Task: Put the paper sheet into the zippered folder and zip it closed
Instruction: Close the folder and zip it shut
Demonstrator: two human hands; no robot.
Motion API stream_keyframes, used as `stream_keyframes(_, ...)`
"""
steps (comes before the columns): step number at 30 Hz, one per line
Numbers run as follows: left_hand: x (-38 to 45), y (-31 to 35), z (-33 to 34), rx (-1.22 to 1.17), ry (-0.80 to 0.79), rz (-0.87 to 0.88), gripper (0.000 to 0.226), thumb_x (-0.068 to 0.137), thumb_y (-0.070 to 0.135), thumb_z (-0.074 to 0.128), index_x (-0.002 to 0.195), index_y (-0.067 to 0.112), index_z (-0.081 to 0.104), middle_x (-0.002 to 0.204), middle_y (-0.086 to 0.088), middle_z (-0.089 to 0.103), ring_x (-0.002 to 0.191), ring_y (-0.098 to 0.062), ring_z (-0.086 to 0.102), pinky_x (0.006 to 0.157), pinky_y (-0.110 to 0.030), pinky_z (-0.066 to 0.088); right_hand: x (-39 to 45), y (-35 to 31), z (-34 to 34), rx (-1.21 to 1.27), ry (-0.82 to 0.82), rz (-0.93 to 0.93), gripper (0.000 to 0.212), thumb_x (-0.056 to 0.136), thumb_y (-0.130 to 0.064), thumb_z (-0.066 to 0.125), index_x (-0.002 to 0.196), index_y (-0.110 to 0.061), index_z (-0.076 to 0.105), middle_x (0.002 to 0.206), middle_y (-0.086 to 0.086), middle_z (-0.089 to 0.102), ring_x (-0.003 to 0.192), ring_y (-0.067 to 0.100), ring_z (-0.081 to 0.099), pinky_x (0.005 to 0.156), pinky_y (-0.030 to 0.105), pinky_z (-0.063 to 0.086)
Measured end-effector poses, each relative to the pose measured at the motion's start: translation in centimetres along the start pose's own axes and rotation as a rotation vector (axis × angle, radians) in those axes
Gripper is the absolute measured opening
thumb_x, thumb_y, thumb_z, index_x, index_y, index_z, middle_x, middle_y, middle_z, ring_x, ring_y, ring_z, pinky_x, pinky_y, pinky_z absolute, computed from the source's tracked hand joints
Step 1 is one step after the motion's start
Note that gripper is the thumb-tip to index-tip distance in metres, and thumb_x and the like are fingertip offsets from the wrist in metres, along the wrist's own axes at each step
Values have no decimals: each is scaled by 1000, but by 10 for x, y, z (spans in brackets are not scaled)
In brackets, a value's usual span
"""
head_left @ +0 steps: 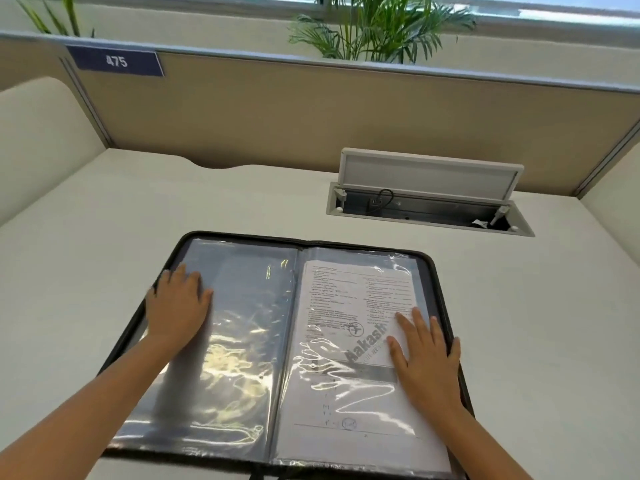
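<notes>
Zippered folder (437, 268) open flat at lower centre of the frame, on a white desk (104, 216). Paper sheet (349, 306) on the right-hand page, seemingly inside a clear sleeve; whether fully seated, hard to tell. Left hand (178, 306) flat on the empty left sleeve (239, 341), fingers together, holding nothing. Right hand (427, 362) flat at the sheet's right edge, fingers slightly spread, pinching nothing.

Risks, as a judgement: glossy plastic slipping under the palms; sheet riding outward and catching in the zipper teeth when closed; crumpled sleeve buckling at the spine. Open cable hatch (429, 206) at upper right, well apart, no hazard.
</notes>
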State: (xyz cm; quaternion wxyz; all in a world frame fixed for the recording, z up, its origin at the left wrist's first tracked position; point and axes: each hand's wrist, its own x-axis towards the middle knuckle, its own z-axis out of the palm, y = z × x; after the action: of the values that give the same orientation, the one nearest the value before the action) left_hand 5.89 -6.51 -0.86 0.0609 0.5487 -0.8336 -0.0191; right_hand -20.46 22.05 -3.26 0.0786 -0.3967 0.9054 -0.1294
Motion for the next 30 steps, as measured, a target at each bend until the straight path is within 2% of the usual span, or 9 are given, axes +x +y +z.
stream_keyframes(3,-9,-20,-3,-45,8,-209,46,87,37,52,120,6,46,141,-18,37,125,-42,34,93,-61,33,1,0,0,-3,4,2,52,95,-51,24,144,-40,13,157,-11,4,145,18,-5,116,54,-1)
stream_keyframes(5,-15,-30,-4,-99,-7,-337,55,86,44,51,121,3,42,134,-23,42,115,-46,41,89,-62,37,0,0,-1,-1,8,-4,52,95,-51,24,144,-40,13,158,-10,4,145,18,-4,116,54,-1)
stream_keyframes(8,-17,-37,-3,-76,-24,-306,58,85,47,52,119,0,41,114,-29,52,102,-47,46,82,-59,42,0,0,-1,9,17,-12,51,95,-51,24,144,-40,14,157,-10,5,145,18,-4,116,54,-1)
stream_keyframes(13,2,-53,-17,-388,-74,-436,70,83,39,62,130,-5,34,125,-34,47,116,-50,42,96,-56,37,0,2,1,14,30,-19,51,95,-50,24,144,-38,16,157,-8,8,145,20,-1,115,56,0)
stream_keyframes(16,15,-63,-32,-450,-120,-357,52,87,30,59,124,-5,46,127,-29,52,117,-44,47,99,-45,36,1,3,3,4,28,-19,51,94,-51,23,143,-39,16,157,-8,9,145,21,0,115,56,0)
stream_keyframes(20,32,-65,-70,-497,-78,-265,26,84,16,62,107,5,63,107,-22,65,95,-36,58,84,-39,44,3,6,3,15,30,-10,52,94,-52,23,143,-39,16,157,-7,10,145,21,0,115,57,0)
stream_keyframes(22,39,-62,-93,-569,-104,-245,23,83,16,64,104,8,62,94,-18,63,81,-32,56,72,-37,47,4,6,3,24,28,-9,52,94,-52,23,144,-37,17,157,-6,10,145,22,0,115,57,-1)
stream_keyframes(25,40,-47,-124,-683,-128,-183,22,83,20,65,102,10,60,88,-11,57,80,-25,51,60,-29,43,3,6,0,59,19,1,52,95,-50,27,143,-35,21,158,-3,9,145,23,1,115,56,-2)
stream_keyframes(30,24,-7,-164,-905,-110,-26,24,86,26,62,106,14,57,92,-6,60,80,-18,56,58,-25,43,-4,4,-10,158,36,27,54,93,-44,43,142,-28,28,158,5,2,144,27,-1,113,55,-7)
